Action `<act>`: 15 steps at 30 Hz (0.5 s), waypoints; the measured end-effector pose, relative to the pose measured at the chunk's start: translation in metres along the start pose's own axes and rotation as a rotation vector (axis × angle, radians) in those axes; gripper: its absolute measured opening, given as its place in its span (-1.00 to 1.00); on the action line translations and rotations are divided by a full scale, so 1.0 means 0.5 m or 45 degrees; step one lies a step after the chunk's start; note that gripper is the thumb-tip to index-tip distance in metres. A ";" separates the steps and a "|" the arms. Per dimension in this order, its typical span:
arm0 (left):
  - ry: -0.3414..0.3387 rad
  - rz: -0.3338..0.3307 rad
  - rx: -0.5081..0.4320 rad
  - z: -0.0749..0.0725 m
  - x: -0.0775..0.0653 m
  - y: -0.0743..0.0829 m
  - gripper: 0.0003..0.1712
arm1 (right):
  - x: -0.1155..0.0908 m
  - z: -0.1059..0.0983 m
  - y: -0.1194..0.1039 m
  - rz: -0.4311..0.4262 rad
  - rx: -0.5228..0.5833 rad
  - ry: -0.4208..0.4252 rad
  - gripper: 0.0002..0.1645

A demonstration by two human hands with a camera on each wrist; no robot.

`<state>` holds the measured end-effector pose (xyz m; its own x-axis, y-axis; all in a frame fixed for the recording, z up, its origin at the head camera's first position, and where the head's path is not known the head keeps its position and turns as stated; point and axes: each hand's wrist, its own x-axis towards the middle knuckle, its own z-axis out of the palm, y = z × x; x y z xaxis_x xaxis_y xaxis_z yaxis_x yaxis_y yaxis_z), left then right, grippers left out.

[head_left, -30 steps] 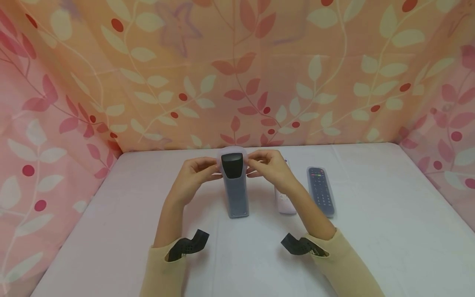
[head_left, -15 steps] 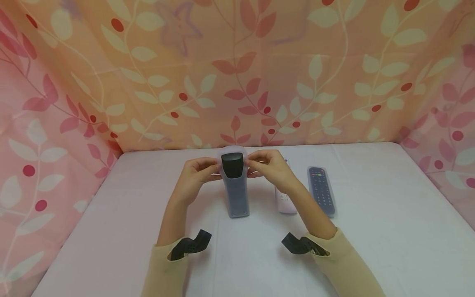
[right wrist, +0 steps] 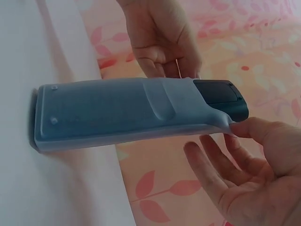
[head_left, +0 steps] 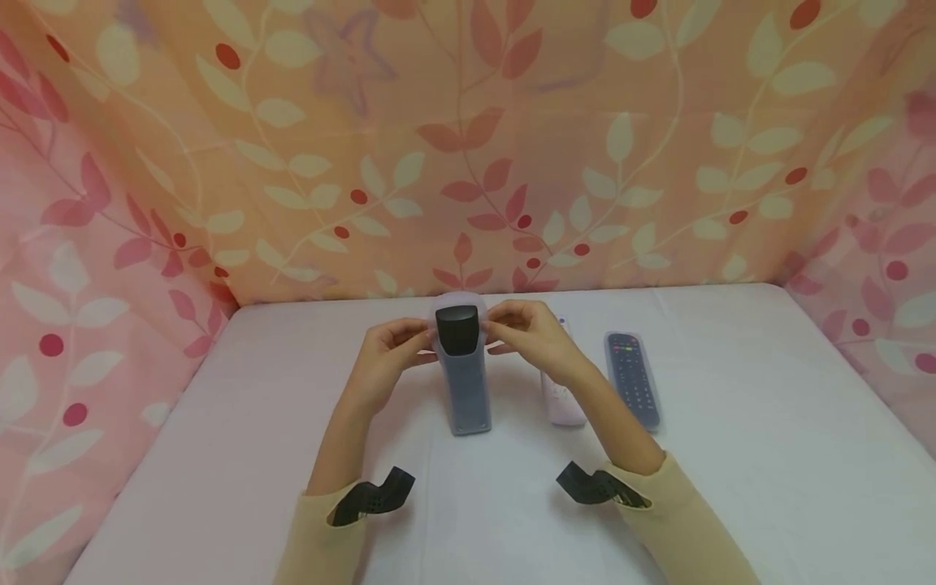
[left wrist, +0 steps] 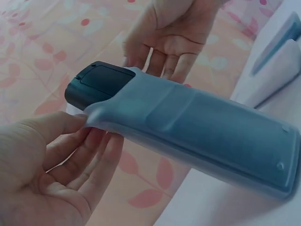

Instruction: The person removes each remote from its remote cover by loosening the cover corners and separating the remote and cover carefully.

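Note:
A black remote control [head_left: 457, 331] stands upright on one end, mostly inside a translucent silicone cover [head_left: 469, 398]. Its bare dark end [left wrist: 101, 82] pokes out at the cover's opening. My left hand [head_left: 383, 357] pinches the cover's edge on the left side, thumb in front and fingers behind. On the opposite side my right hand [head_left: 537, 337] pinches the other edge in the same way. In the right wrist view the cover's lip is drawn out toward the right thumb [right wrist: 249, 128]. The cover's lower end rests on the white table.
Right of the hands lies a pale pink remote [head_left: 563, 402], partly hidden by the right hand. Beyond it lies a dark remote in a clear cover [head_left: 632, 378]. The white table [head_left: 468, 512] ends at floral cloth [head_left: 468, 162] behind and at both sides.
The hands keep their hold on the cover and stay nearly in place. The whole head view has shifted slightly, so everything sits a little lower.

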<state>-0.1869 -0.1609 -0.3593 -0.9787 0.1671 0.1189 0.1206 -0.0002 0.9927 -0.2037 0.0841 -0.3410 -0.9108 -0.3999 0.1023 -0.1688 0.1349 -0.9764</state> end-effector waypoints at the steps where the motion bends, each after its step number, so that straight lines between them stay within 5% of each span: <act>1: -0.016 -0.004 0.006 -0.002 -0.003 -0.001 -0.69 | 0.000 0.000 0.002 0.001 -0.005 -0.015 -0.70; 9: -0.145 -0.032 0.072 -0.018 -0.026 -0.010 -0.62 | -0.004 0.002 0.013 -0.012 -0.013 -0.125 -0.65; 15: -0.151 0.017 0.195 -0.014 -0.032 -0.014 -0.60 | -0.015 0.003 0.016 -0.041 -0.101 -0.122 -0.52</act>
<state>-0.1734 -0.1706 -0.3681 -0.9516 0.2829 0.1198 0.1661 0.1456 0.9753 -0.1974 0.0866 -0.3497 -0.8648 -0.4897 0.1109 -0.2301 0.1903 -0.9544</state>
